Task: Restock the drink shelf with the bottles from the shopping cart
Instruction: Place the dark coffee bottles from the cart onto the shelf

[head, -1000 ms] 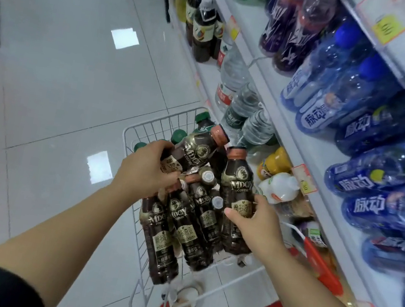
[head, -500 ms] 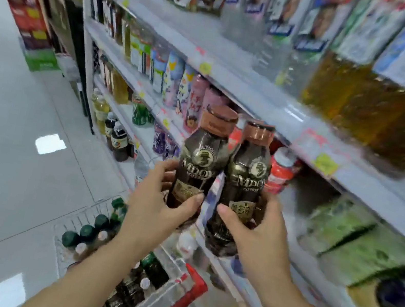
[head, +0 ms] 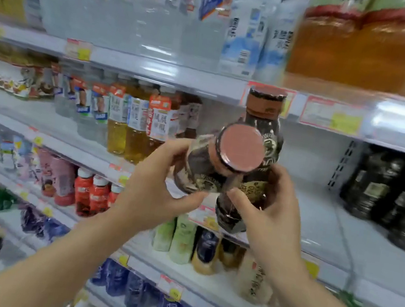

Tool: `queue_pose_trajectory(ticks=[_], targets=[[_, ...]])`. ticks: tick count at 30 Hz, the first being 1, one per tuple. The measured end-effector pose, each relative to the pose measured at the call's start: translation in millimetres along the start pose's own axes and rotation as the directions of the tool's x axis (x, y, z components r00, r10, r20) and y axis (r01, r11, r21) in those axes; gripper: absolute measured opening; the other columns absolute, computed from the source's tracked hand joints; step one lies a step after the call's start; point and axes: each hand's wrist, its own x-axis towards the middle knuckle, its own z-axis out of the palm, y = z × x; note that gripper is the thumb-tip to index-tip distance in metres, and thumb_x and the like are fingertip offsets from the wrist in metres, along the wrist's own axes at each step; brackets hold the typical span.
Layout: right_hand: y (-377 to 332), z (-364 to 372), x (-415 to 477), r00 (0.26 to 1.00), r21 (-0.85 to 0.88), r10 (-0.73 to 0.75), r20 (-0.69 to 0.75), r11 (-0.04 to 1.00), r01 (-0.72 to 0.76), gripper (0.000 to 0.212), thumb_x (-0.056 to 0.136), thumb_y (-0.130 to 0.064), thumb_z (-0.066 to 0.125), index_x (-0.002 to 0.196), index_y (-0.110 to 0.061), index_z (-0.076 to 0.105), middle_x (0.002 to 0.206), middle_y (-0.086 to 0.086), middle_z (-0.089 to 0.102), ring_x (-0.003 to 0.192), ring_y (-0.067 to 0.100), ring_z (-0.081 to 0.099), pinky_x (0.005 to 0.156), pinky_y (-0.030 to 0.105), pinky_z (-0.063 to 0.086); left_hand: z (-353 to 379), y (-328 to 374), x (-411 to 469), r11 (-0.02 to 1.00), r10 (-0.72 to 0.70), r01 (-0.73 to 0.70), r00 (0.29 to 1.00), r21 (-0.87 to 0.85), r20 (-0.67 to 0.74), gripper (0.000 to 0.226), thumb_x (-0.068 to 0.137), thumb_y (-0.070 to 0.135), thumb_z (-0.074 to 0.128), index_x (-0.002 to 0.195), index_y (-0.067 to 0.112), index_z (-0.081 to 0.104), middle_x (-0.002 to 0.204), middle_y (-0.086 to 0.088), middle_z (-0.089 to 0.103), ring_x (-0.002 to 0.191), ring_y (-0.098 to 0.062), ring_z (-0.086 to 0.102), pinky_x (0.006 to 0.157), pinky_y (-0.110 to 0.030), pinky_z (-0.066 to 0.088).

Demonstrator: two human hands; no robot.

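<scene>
White tiered shelves (head: 332,225) carry yellow price tags (head: 332,116) along their edges.

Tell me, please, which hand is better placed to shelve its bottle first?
The right hand, probably: its upright bottle is nearer the bare shelf beside the dark bottles. The left hand holds a tilted bottle, cap toward the camera, which needs righting first.

Motion-blurred upper-shelf bottles (head: 145,8); illegible price tags (head: 331,116); held bottles (head: 259,147) partly behind fingers (head: 241,201).
</scene>
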Motion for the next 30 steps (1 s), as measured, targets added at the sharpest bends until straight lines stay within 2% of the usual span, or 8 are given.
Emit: queue_pose_trajectory(ticks=[3, 6, 10, 13, 16, 20, 26, 30], targets=[[-5.3, -60.1, -5.7, 0.997, -0.141, -0.050, -0.052, 0.989, 0.042, 0.050, 0.075, -0.005, 0.074, 0.113, -0.030, 0.052, 0.095, -0.013, 0.063, 0.075, -0.007, 0.060, 0.061, 0.006, 0.044, 40.5, 16.1, 10.0, 0.997, 0.071, -0.070, 0.994, -0.014, 0.087, 0.053, 0.071, 0.028, 0.067, 0.120, 0.023, 0.047, 0.113, 0.024, 0.049, 0.103, 0.014, 0.048, 0.085, -0.004, 0.036], [-2.7, -109.7, -10.8, 0.994, -0.319, -0.078, -0.080, 0.946, 0.048, 0.053, 0.072, -0.010, 0.077, 0.109, -0.040, 0.052, 0.101, -0.014, 0.057, 0.084, -0.011, 0.056, 0.066, 0.002, 0.040, 76.0, 26.7, 15.5, 0.994, 0.106, -0.109, 0.975, 0.003, 0.195, 0.055, 0.070, 0.033, 0.065, 0.122, 0.024, 0.048, 0.113, 0.027, 0.049, 0.108, 0.018, 0.044, 0.090, -0.002, 0.034], [9.7, -166.6, -15.5, 0.981, -0.475, -0.040, -0.189, 0.878, -0.056, 0.056, 0.070, -0.007, 0.076, 0.114, -0.034, 0.053, 0.099, -0.012, 0.052, 0.089, 0.002, 0.054, 0.072, 0.004, 0.039, 121.1, 36.1, 28.2, 0.983, 0.147, -0.174, 0.944, 0.066, 0.296, 0.054, 0.070, 0.036, 0.061, 0.122, 0.029, 0.047, 0.114, 0.022, 0.049, 0.103, 0.002, 0.051, 0.089, -0.005, 0.035], [18.1, -204.6, -13.8, 0.954, -0.595, -0.097, -0.284, 0.798, -0.096, 0.057, 0.069, -0.010, 0.077, 0.120, -0.027, 0.056, 0.102, -0.005, 0.054, 0.095, 0.010, 0.053, 0.075, 0.010, 0.038, 150.7, 38.6, 41.1, 0.986, 0.096, -0.139, 0.923, 0.090, 0.373, 0.059, 0.070, 0.024, 0.073, 0.121, 0.037, 0.047, 0.114, 0.023, 0.054, 0.098, -0.001, 0.052, 0.083, -0.017, 0.043], [27.0, -239.1, -9.5, 0.927, -0.673, -0.157, -0.342, 0.729, -0.125, 0.059, 0.066, -0.017, 0.081, 0.119, -0.027, 0.056, 0.103, -0.005, 0.056, 0.097, 0.012, 0.053, 0.080, 0.028, 0.043, 180.7, 40.0, 54.5, 0.990, 0.027, -0.083, 0.909, 0.116, 0.416, 0.056, 0.073, 0.023, 0.073, 0.124, 0.033, 0.052, 0.120, 0.015, 0.060, 0.102, -0.010, 0.057, 0.086, -0.028, 0.047], [40.9, -275.4, -5.1, 0.883, -0.745, -0.208, -0.420, 0.635, -0.205, 0.062, 0.066, -0.016, 0.082, 0.122, -0.021, 0.054, 0.109, -0.002, 0.055, 0.102, 0.020, 0.055, 0.086, 0.037, 0.047, 219.1, 46.1, 67.3, 0.990, -0.053, -0.003, 0.916, 0.138, 0.398, 0.053, 0.075, 0.024, 0.072, 0.124, 0.031, 0.052, 0.116, 0.009, 0.063, 0.102, -0.016, 0.060, 0.084, -0.032, 0.049], [51.2, -301.5, 13.1, 0.809, -0.608, -0.197, -0.554, 0.759, -0.232, 0.061, 0.069, -0.010, 0.079, 0.123, -0.011, 0.050, 0.116, 0.005, 0.054, 0.107, 0.020, 0.052, 0.093, 0.032, 0.042, 270.3, 49.0, 80.4, 0.937, -0.323, 0.348, 0.888, -0.018, 0.328, 0.049, 0.073, 0.024, 0.073, 0.117, 0.027, 0.053, 0.107, 0.002, 0.068, 0.093, -0.024, 0.064, 0.075, -0.038, 0.054], [63.7, -304.5, 14.6, 0.767, -0.465, -0.131, -0.628, 0.853, -0.235, 0.059, 0.072, -0.010, 0.078, 0.122, -0.010, 0.047, 0.116, 0.004, 0.052, 0.107, 0.019, 0.051, 0.091, 0.031, 0.042, 294.6, 59.3, 87.3, 0.851, -0.413, 0.496, 0.835, -0.171, 0.364, 0.046, 0.074, 0.017, 0.071, 0.113, 0.028, 0.050, 0.097, 0.005, 0.066, 0.080, -0.021, 0.064, 0.064, -0.035, 0.055]])
